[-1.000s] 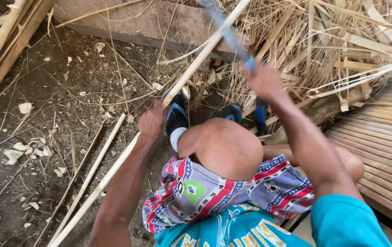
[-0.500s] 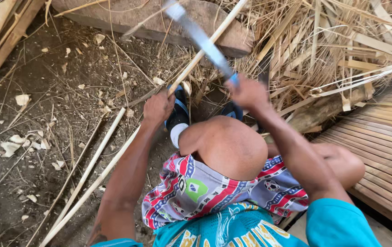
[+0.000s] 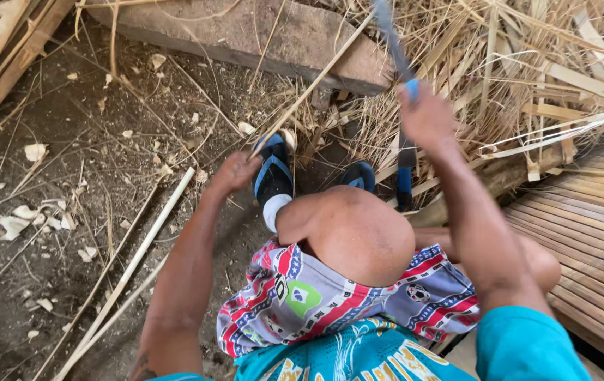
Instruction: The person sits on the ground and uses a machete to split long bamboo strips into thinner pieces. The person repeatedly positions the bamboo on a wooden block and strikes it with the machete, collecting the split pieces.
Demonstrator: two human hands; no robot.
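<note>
Bamboo strip (image 3: 302,95) is running diagonally from the left hand (image 3: 235,173), which is closing around it, up-right toward the blade (image 3: 390,35) the right hand (image 3: 425,116) is apparently gripping.

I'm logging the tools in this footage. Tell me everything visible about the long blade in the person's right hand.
The long grey metal blade looks flat and narrow, blurred, rising up-left from the right hand toward the grey stone slab. A short bit of blue handle shows above the closed fingers. It is raised over the heap of dry split bamboo strips; its tip runs out of view at the top edge.
</note>
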